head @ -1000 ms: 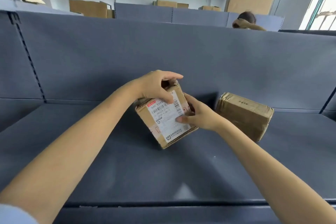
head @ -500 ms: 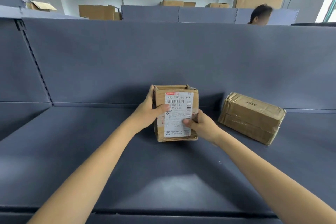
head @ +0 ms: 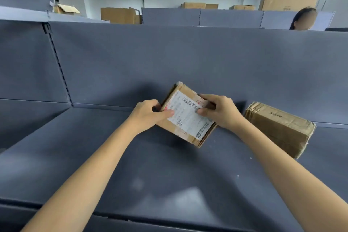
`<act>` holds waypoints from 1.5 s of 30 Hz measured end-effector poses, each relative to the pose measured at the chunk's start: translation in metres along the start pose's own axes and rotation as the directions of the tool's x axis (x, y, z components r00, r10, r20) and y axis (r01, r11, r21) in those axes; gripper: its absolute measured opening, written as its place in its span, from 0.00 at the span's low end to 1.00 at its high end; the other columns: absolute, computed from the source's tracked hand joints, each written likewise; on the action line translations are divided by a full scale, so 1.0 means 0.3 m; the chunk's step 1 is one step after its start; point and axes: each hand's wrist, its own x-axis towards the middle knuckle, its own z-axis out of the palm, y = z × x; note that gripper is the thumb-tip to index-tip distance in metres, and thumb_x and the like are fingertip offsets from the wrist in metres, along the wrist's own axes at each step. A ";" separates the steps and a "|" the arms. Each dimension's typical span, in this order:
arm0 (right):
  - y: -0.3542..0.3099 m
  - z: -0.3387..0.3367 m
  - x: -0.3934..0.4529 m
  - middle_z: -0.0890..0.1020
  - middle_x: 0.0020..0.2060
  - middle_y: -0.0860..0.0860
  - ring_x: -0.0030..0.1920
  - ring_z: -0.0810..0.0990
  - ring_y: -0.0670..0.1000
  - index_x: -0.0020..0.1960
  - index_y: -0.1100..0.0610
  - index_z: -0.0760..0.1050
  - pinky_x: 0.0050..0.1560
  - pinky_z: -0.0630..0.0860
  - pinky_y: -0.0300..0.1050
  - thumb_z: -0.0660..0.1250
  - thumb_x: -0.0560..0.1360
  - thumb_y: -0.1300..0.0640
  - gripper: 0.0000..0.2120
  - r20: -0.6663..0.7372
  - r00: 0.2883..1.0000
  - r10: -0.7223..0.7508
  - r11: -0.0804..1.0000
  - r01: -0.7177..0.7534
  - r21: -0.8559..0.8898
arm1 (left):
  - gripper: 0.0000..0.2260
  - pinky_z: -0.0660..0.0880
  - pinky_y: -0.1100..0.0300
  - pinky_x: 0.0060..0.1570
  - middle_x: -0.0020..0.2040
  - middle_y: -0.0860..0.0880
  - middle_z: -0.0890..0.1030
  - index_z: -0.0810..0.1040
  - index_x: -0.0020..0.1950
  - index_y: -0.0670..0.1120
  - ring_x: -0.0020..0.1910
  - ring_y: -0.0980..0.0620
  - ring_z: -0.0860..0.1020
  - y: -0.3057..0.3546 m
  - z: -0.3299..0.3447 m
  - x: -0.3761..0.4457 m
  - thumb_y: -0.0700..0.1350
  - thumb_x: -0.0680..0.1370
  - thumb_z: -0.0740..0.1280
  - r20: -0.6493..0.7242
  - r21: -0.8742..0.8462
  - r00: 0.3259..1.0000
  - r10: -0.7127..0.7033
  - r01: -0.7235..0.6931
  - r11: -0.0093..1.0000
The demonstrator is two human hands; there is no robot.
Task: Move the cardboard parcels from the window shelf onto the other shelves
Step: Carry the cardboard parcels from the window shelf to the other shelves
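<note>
**Both hands grip a tilted parcel over the grey shelf**

Left hand (head: 148,114) clasps the labelled parcel (head: 185,117) at its 9 o'clock edge, thumb laid across the white shipping label (head: 188,114) and fingers wrapped behind. Right hand (head: 219,111) closes on the 3 o'clock side, thumb on the label's edge and fingers curled over the upper corner. Between them the parcel is tilted, its top corner leaning toward 11 o'clock and its lowest corner at 5 o'clock, down at the grey shelf (head: 150,175); whether that corner touches the surface cannot be told. The parcel sits close to the shelf's upright back panel (head: 169,58).

At 3 o'clock from the held parcel, just beside the right wrist, a second parcel (head: 282,128) wrapped in brown tape lies flat on the same shelf, turned at an angle, one end near the back panel.

Above the back panel, toward 12 o'clock, more cardboard boxes (head: 118,15) stand on distant shelving, and at 2 o'clock another person's head (head: 303,18) shows behind a partition.
</note>
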 end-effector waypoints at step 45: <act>0.102 0.234 0.072 0.65 0.73 0.57 0.72 0.65 0.56 0.77 0.59 0.48 0.61 0.67 0.41 0.71 0.74 0.52 0.42 -0.003 0.931 0.364 0.928 -0.363 0.086 | 0.37 0.52 0.46 0.73 0.76 0.45 0.57 0.50 0.77 0.46 0.76 0.46 0.51 -0.055 0.050 0.178 0.46 0.74 0.67 -0.292 0.028 0.955 0.044 -0.037 0.999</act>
